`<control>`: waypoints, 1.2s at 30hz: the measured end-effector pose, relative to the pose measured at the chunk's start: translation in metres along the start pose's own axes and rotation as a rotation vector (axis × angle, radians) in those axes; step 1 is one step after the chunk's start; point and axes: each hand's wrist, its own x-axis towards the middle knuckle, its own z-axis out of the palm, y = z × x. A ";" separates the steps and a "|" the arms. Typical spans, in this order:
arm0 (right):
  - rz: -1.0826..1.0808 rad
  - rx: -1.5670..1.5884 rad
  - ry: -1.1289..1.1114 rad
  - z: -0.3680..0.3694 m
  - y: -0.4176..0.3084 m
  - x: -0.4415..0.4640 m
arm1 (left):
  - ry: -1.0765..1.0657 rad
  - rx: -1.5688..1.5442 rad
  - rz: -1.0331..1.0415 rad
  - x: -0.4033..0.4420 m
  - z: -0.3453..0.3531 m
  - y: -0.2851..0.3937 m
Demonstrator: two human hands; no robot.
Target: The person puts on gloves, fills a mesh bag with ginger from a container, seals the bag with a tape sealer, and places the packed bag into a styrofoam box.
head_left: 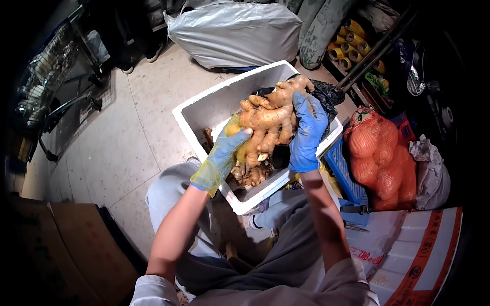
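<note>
A large knobbly ginger root [270, 120] is held up between my two hands over a white foam box [196, 120]. My left hand [224, 150], in a blue glove with a yellow mesh over it, grips the ginger's lower left side; a bare fingertip pokes out of the glove. On the right side, my right hand [309, 132] in a blue glove closes round the root with its fingers near the top. More ginger pieces [252, 176] lie in the box below. A black plastic bag [329, 97] shows at the box's right end.
A red mesh sack of onion-like bulbs [380, 158] stands right of the box, beside a blue plastic crate [347, 173]. A silvery-white sack [235, 33] lies behind. Cardboard [76, 250] is at left, a printed carton [403, 255] at right. Another person's feet [127, 66] show at upper left.
</note>
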 end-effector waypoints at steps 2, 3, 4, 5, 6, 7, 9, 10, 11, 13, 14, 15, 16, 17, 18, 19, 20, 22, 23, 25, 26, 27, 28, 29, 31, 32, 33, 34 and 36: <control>-0.009 0.015 0.031 0.000 -0.004 -0.008 | 0.054 0.039 0.018 0.000 0.003 0.002; -0.004 0.017 0.034 0.000 -0.007 -0.011 | 0.061 0.042 0.035 -0.001 0.004 0.006; -0.010 0.057 0.031 0.000 -0.008 -0.013 | 0.070 0.044 0.053 -0.001 0.003 0.009; -0.015 0.096 0.024 -0.001 -0.010 -0.017 | 0.078 0.043 0.054 -0.002 0.001 0.008; -0.011 0.054 -0.005 -0.001 -0.014 -0.022 | 0.101 0.111 0.082 -0.001 -0.001 0.007; -0.003 0.054 -0.011 -0.007 -0.008 -0.025 | 0.124 0.179 0.109 -0.001 -0.003 0.007; -0.008 0.039 -0.049 -0.021 -0.002 -0.027 | 0.119 0.162 0.077 -0.005 -0.006 0.012; 0.011 0.090 -0.133 -0.027 -0.006 -0.028 | 0.104 0.152 0.041 -0.007 -0.006 0.017; 0.063 0.171 -0.125 -0.035 -0.003 -0.023 | 0.121 0.151 0.045 -0.012 -0.004 0.023; 0.359 0.652 -0.404 -0.061 -0.005 -0.003 | 0.031 0.237 -0.009 -0.020 -0.001 0.034; 0.599 0.862 -0.395 -0.077 -0.003 0.009 | -0.022 0.366 -0.085 -0.023 -0.007 0.037; 0.615 0.638 -0.486 -0.070 -0.004 0.013 | -0.008 0.363 -0.092 -0.026 -0.010 0.034; 0.619 0.417 -0.587 -0.063 -0.006 0.017 | -0.097 0.405 -0.173 -0.029 -0.013 0.028; 0.695 0.332 -0.518 -0.057 -0.004 0.003 | -0.188 0.444 -0.258 -0.032 -0.014 0.022; 0.579 0.111 -0.682 -0.048 0.001 -0.011 | -0.234 0.448 -0.354 -0.035 -0.007 0.016; 0.457 -0.111 -0.839 -0.040 0.004 -0.025 | -0.338 0.503 -0.340 -0.036 -0.002 0.008; 0.432 -0.113 -0.832 -0.020 -0.023 -0.046 | -0.443 0.555 -0.326 -0.035 0.003 0.000; 0.423 -0.105 -0.821 -0.003 -0.039 -0.061 | -0.596 0.615 -0.318 -0.038 0.013 -0.016; 0.666 -0.116 -0.948 0.001 -0.023 -0.060 | -0.651 0.637 -0.322 -0.041 0.016 -0.025; 1.125 -0.151 -1.202 0.001 0.007 -0.054 | -0.701 0.655 -0.347 -0.046 0.017 -0.036; 1.129 -0.147 -1.204 -0.005 0.023 -0.059 | -0.710 0.659 -0.360 -0.047 0.015 -0.041; 1.034 -0.131 -1.324 -0.012 0.042 -0.065 | -0.715 0.661 -0.373 -0.048 0.013 -0.046; 0.933 -0.116 -1.439 -0.018 0.055 -0.068 | -0.714 0.665 -0.387 -0.049 0.010 -0.049; 0.934 -0.116 -1.440 -0.019 0.061 -0.069 | -0.714 0.672 -0.396 -0.049 0.008 -0.052; 0.917 -0.017 -1.384 -0.022 0.067 -0.070 | -0.710 0.672 -0.415 -0.051 0.005 -0.056; 0.916 -0.019 -1.383 -0.022 0.069 -0.072 | -0.713 0.671 -0.423 -0.051 0.004 -0.058; 0.860 -0.015 -1.339 -0.022 0.070 -0.074 | -0.711 0.673 -0.429 -0.051 0.003 -0.059; 0.832 -0.012 -1.315 -0.021 0.068 -0.072 | -0.709 0.672 -0.438 -0.050 0.002 -0.060; 0.776 -0.017 -1.271 -0.019 0.066 -0.066 | -0.709 0.663 -0.466 -0.048 -0.002 -0.064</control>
